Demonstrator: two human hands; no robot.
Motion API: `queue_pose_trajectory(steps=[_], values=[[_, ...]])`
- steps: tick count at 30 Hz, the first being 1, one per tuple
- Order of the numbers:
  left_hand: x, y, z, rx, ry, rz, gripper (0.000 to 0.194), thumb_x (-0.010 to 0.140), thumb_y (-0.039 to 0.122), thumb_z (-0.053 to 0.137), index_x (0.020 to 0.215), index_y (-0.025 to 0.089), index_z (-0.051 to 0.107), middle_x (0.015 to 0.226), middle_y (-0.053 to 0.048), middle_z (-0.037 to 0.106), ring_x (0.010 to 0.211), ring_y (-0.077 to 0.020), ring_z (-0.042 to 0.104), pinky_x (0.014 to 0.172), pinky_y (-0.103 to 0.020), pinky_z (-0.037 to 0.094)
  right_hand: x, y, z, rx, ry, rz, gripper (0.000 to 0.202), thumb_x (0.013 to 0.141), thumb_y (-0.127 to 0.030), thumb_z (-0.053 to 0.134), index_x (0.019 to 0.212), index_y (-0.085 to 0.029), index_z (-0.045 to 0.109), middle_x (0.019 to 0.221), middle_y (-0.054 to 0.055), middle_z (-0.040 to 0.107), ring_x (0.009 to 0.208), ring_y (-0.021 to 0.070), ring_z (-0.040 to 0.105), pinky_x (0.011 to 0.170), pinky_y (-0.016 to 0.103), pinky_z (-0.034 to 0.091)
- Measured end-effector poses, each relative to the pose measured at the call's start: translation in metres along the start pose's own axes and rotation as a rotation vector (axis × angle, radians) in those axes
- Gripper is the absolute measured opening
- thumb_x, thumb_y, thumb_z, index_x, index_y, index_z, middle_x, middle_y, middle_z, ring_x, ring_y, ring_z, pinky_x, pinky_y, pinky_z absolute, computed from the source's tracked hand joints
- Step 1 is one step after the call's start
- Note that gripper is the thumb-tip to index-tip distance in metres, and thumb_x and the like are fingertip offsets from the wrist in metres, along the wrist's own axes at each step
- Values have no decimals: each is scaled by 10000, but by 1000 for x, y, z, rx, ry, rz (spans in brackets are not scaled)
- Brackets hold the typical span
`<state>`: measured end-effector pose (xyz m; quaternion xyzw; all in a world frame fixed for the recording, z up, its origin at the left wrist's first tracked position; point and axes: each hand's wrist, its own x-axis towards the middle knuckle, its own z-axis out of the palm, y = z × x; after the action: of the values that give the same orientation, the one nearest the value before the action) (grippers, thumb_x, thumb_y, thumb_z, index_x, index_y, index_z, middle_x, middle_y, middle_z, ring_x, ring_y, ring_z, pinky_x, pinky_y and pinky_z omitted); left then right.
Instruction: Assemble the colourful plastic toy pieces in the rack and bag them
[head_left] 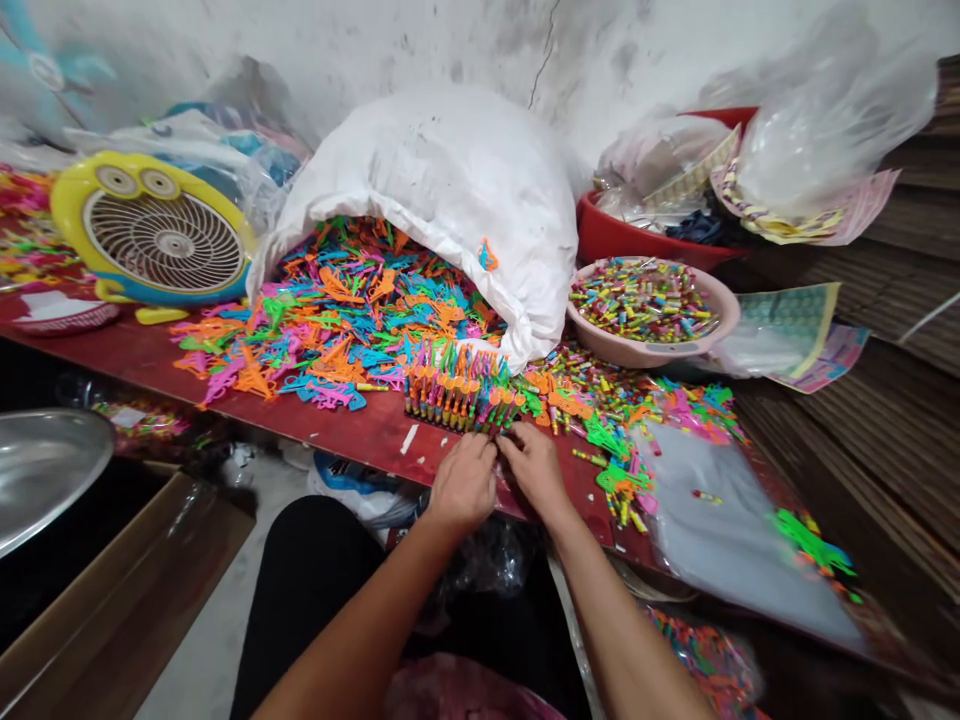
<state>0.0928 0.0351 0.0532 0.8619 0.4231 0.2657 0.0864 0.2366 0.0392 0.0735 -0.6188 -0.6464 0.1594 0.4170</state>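
Observation:
My left hand [465, 478] and my right hand [534, 462] come together at the front right corner of a tightly packed row of small colourful plastic pieces and striped sticks [454, 395]. The row stands upright in a dark base along its lower edge. Fingers of both hands are bent and pinched close to the base; anything between them is too small or hidden to make out. Behind the row, loose orange, blue, green and pink plastic pieces [352, 310] spill from a large white sack [465, 170]. Small striped sticks [551, 365] lie scattered to its right.
A pink basin [652, 352] full of striped sticks sits at the right, before a red tub [589, 225] of plastic bags. Clear plastic bags [720, 530] lie at the table's right end. A yellow fan [172, 235] stands left. A metal bowl [49, 475] is at the lower left.

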Motion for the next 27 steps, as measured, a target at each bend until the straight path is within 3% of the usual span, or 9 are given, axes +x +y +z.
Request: queue_pose_trajectory(steps=[6,10,14,19,23,25,27], values=[[7,2,-6,28,-32,-36,193,882,142,468,1009,169,611,1020,-92,616,993,-246,539,881,-372,479,11,6,-14,134,-77,-61,171,801,-262,638,647,-194,666,669,10,626,671,161,565,647,276,415],[8,2,-5,42,-33,-36,188,894,150,454,1002,180,605,1019,-87,616,974,-243,536,856,-369,477,5,6,-11,210,-15,-15,164,797,-286,664,666,-189,680,654,2,607,638,156,550,614,274,413],[7,0,-5,21,-24,-50,174,879,141,467,978,186,604,1014,-82,610,979,-236,530,877,-364,479,-1,4,-8,153,6,-88,175,839,-296,632,705,-198,687,716,20,634,711,171,574,678,288,428],[7,0,-6,-37,-33,-36,246,893,133,446,1066,178,614,1050,-81,620,1009,-240,534,924,-374,486,4,9,2,291,39,157,150,767,-334,655,714,-198,623,628,-14,569,616,162,511,588,274,401],[4,10,-2,-31,-18,-55,347,882,141,465,1205,119,591,1177,-130,613,1128,-270,528,1062,-402,433,5,5,11,203,114,121,116,781,-303,588,730,-199,590,697,-4,582,674,160,500,631,268,400],[0,16,-3,-31,-34,-82,400,868,136,471,1253,105,577,1198,-141,613,1146,-279,534,1078,-416,426,5,4,6,221,48,95,106,779,-285,567,777,-195,624,755,9,626,709,164,523,661,267,419],[-7,22,-9,-50,-65,-86,401,856,135,472,1235,128,601,1179,-128,624,1117,-276,556,1041,-423,458,7,7,-7,293,-108,91,127,757,-274,574,813,-195,657,772,5,651,713,165,541,671,267,436]])
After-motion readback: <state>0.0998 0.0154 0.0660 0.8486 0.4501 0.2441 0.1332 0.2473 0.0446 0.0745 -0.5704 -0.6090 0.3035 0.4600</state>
